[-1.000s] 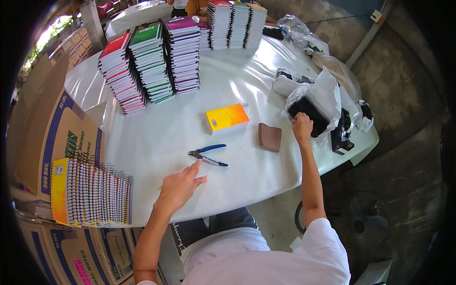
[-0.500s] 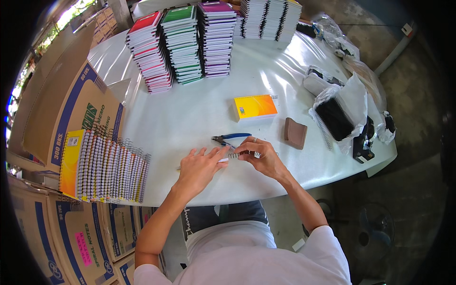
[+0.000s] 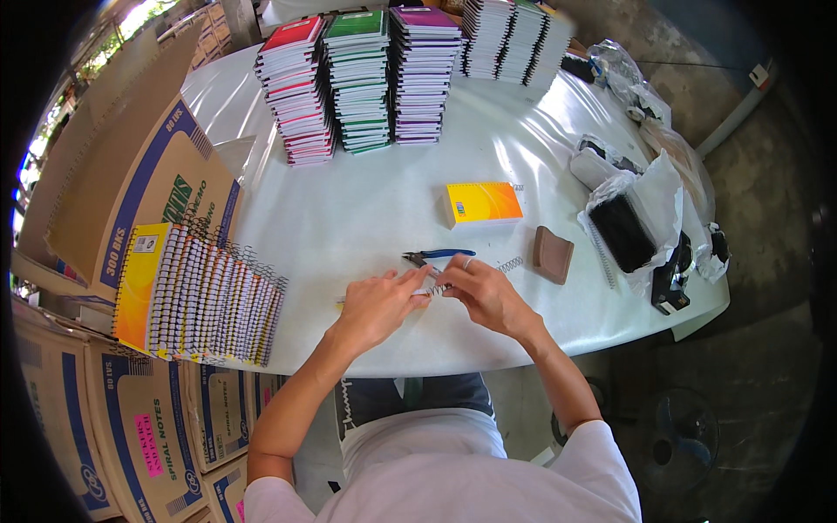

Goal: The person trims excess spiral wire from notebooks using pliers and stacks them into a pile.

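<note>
Both bare forearms (image 3: 301,403) slant inward from the lower frame toward its centre. The left hand (image 3: 380,307) lies palm down, fingers toward the right; the right hand (image 3: 484,296) curls beside it, fingertips pinched.

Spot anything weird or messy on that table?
Nothing looks spilled. The oddest bit is the row of spiral notebooks on the left: their wire ends poke out past the far edges like springy tails. Another wire coil pokes out beyond the right hand. The crumpled plastic at the right looks messy too.
</note>
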A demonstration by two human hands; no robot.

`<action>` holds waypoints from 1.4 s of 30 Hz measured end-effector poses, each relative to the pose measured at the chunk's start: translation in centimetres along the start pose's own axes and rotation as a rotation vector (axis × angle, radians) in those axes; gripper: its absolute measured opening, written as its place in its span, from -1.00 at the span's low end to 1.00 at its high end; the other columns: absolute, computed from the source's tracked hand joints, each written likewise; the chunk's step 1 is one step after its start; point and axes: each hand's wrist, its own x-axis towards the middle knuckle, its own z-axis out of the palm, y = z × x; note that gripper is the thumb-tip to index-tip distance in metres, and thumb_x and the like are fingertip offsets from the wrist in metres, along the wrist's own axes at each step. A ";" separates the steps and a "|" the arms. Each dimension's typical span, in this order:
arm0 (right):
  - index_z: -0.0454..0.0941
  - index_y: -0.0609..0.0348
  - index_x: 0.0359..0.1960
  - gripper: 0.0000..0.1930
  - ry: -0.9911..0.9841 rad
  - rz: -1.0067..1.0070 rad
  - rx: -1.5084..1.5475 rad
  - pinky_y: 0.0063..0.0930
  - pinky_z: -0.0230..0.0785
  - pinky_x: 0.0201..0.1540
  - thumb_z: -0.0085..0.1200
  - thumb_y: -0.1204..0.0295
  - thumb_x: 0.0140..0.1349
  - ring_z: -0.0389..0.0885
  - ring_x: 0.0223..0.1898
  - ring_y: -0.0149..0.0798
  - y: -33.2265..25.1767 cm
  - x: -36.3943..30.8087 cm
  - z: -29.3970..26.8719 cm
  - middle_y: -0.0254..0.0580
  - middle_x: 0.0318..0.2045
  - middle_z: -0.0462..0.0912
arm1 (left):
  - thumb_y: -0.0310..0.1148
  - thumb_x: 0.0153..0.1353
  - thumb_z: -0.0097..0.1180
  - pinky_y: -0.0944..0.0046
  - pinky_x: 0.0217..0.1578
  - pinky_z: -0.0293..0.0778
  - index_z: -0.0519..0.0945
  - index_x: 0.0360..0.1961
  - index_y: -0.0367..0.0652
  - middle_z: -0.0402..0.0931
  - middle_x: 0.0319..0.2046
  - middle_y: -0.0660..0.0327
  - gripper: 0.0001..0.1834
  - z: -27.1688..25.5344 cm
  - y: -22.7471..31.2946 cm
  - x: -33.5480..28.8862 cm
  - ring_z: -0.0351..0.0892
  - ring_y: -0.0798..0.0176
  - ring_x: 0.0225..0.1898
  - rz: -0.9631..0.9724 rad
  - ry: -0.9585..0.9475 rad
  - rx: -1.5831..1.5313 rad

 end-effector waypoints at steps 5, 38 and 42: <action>0.52 0.19 -0.13 -0.81 0.018 0.024 -0.056 -0.12 0.43 -0.15 0.12 0.54 0.21 0.57 -0.18 0.05 -1.7 0.1 0.5 -0.07 -0.28 0.58 | 0.01 0.34 -0.02 -0.01 -0.26 0.57 0.37 0.30 0.14 0.65 -0.16 0.06 -0.46 1.3 -0.1 0.0 0.68 0.03 -0.15 0.131 0.196 -0.034; 0.66 0.24 -0.02 -0.52 -0.485 0.087 0.662 -0.34 0.27 0.21 0.21 0.09 0.19 0.53 0.12 -0.12 5.7 6.9 -2.0 -0.06 0.06 0.63 | 0.14 0.10 0.21 0.04 -0.45 0.51 0.00 0.46 -0.07 0.59 -0.29 0.05 0.03 -0.3 -4.1 -0.3 0.65 -0.01 -0.32 -0.064 0.069 0.071; 0.66 0.31 -0.05 -0.46 -0.440 -0.061 1.022 -0.28 0.30 0.20 0.25 0.06 0.12 0.55 0.11 -0.02 5.8 6.8 -1.9 0.05 0.06 0.61 | 0.17 0.06 0.23 0.04 -0.43 0.54 0.07 0.44 -0.01 0.60 -0.28 0.03 0.01 -0.5 -4.2 -0.5 0.65 -0.02 -0.31 -0.087 0.106 0.119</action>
